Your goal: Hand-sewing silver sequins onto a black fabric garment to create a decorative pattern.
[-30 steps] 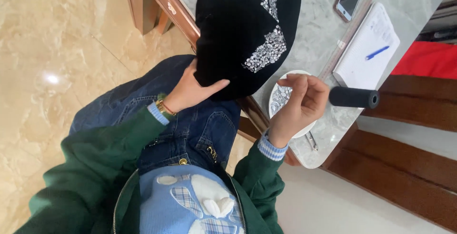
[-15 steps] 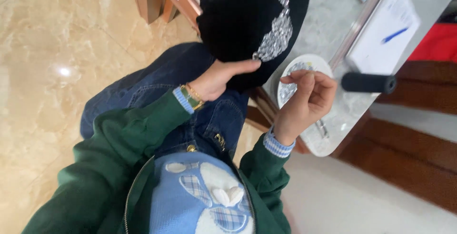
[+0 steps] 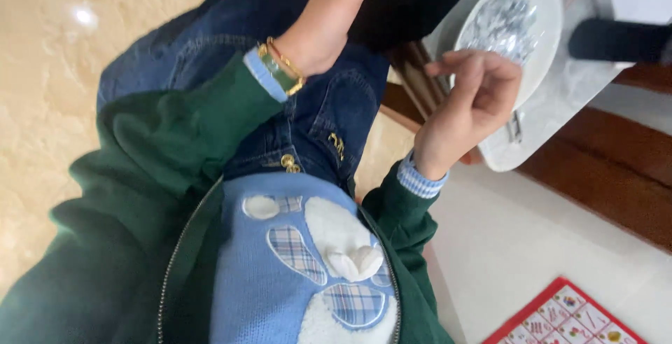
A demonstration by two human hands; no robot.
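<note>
My left hand (image 3: 329,22) reaches up over my lap and grips the lower edge of a black cloth (image 3: 413,8) that runs out of the top of the view; a gold and green bracelet sits on that wrist. My right hand (image 3: 472,102) hovers at the table's edge, palm toward me, fingers loosely curled and apart, with nothing visible in it. Just beyond it stands a white plate (image 3: 549,57) heaped with small silvery stones (image 3: 504,22). A black cylinder (image 3: 616,39) lies on the table to the right of the plate, apart from my hand.
The plate rests on a pale marble tabletop (image 3: 560,116) with a small metal tool (image 3: 514,127) near its edge. Dark wooden furniture (image 3: 602,190) runs below the table. A red picture board (image 3: 570,316) lies on the floor at the lower right. Beige polished floor (image 3: 42,106) lies at the left.
The view has tipped down toward my lap, so most of the black cloth has left the top. The black cylinder, beside my right fingers a second ago, now lies apart from them.
</note>
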